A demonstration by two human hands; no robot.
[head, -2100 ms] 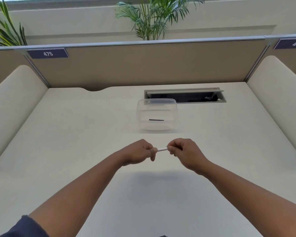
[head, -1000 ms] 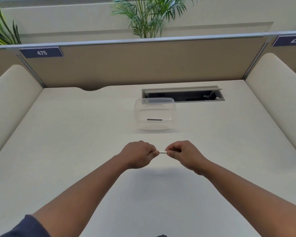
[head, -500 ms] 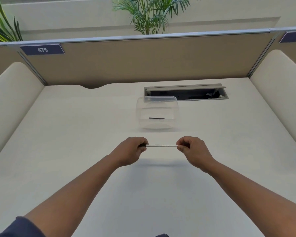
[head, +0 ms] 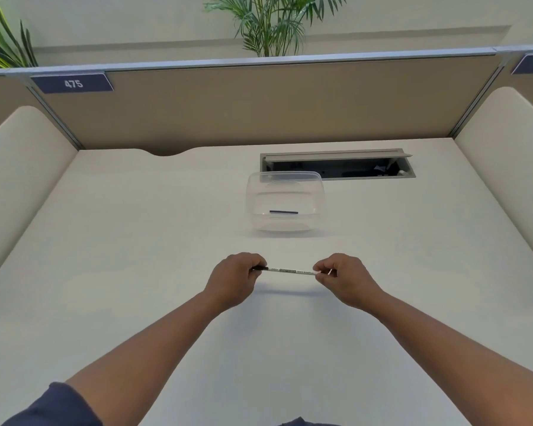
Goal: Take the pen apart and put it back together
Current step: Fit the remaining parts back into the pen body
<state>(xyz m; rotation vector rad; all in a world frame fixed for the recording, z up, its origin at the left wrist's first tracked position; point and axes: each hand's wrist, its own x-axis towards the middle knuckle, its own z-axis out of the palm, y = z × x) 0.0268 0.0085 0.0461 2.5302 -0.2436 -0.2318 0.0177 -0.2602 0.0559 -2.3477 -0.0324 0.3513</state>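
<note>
- Between the two hands, above the desk, a thin white pen is held level, running left to right, with dark printed labels along its barrel.
- The left hand has its fingers curled round the pen's dark end, which just shows at the fingertips.
- The right hand pinches the pen's other end between thumb and curled fingers; the very tip of that end is hidden by the fingers.
- Neither hand touches the desk; a faint shadow of the pen lies on the surface just below it, on the near side.
- Beyond the hands, slightly to the right hand's side of the middle, stands a clear plastic container holding a short dark stick-like piece on its bottom; whether that piece belongs to the pen cannot be told.
- Farther off behind the container, toward the right hand's side, an open cable hatch is set into the desk.
- Past that rises a tan partition, with a dark plate reading 475 off to the left hand's side.
- Green plants show above the partition.
- A dark blue sleeve covers the upper left arm.
</note>
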